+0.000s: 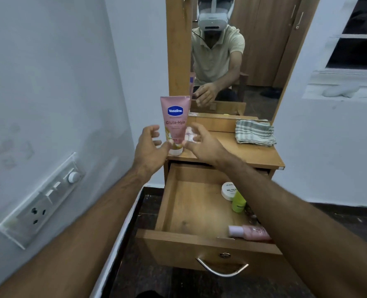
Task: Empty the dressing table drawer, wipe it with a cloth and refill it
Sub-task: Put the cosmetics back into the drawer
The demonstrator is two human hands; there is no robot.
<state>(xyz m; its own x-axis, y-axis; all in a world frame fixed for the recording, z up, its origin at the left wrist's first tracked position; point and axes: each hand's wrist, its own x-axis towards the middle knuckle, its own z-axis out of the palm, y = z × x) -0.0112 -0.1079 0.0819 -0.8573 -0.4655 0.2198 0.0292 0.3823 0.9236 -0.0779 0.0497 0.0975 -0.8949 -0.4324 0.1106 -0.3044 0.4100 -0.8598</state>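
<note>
Two open hands, left hand (149,145) and right hand (202,143), flanking upright pink tube (175,121).

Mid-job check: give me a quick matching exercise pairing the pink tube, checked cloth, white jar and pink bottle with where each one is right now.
Things:
1. pink tube
2. checked cloth
3. white jar
4. pink bottle

Places:
A. lying at the drawer's front right
B. standing on the tabletop's left end, between both hands
C. folded on the tabletop's right side
D. in the drawer, further back on the right

Pairs: 1-B, 2-C, 3-D, 4-A
</note>
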